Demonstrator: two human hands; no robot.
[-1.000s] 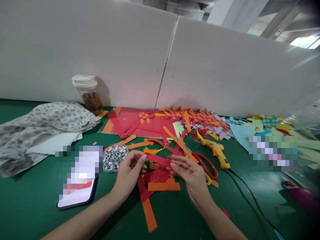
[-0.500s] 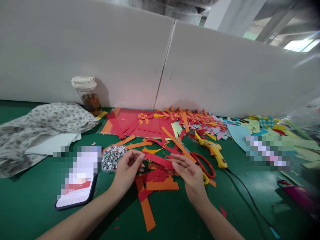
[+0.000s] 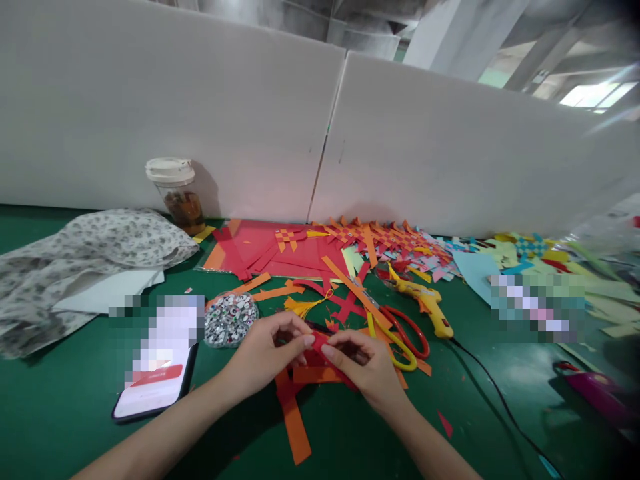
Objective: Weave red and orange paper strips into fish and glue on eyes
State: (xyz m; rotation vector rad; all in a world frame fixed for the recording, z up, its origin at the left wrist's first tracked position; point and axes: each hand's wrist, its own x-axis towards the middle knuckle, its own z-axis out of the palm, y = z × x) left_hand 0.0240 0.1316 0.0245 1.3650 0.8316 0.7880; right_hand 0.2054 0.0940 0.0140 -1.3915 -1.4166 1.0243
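Between the fingertips of both hands is a red paper strip [image 3: 321, 344], mostly covered by the fingers. My left hand [image 3: 280, 343] pinches its left part and my right hand [image 3: 357, 360] grips it on the right, the two thumbs close together. Beneath the hands lie orange paper strips [image 3: 295, 427] on the green table. Just behind them rests a yellow tassel [image 3: 305, 307]. Scissors with red handles [image 3: 407, 330] and a pair with yellow handles [image 3: 400, 350] lie right of my right hand.
Left of my hands are a box of googly eyes [image 3: 231, 320] and a phone [image 3: 160, 360]. A yellow glue gun [image 3: 430, 307] with a black cord lies right. Woven paper fish [image 3: 395, 237] pile along the white partition [image 3: 250, 133], and a lidded cup [image 3: 180, 200] stands back left.
Both hands have come closer together and slightly lower. The red strip, stretched flat between them before, is now bunched or folded at the fingertips. The yellow-handled scissors show more.
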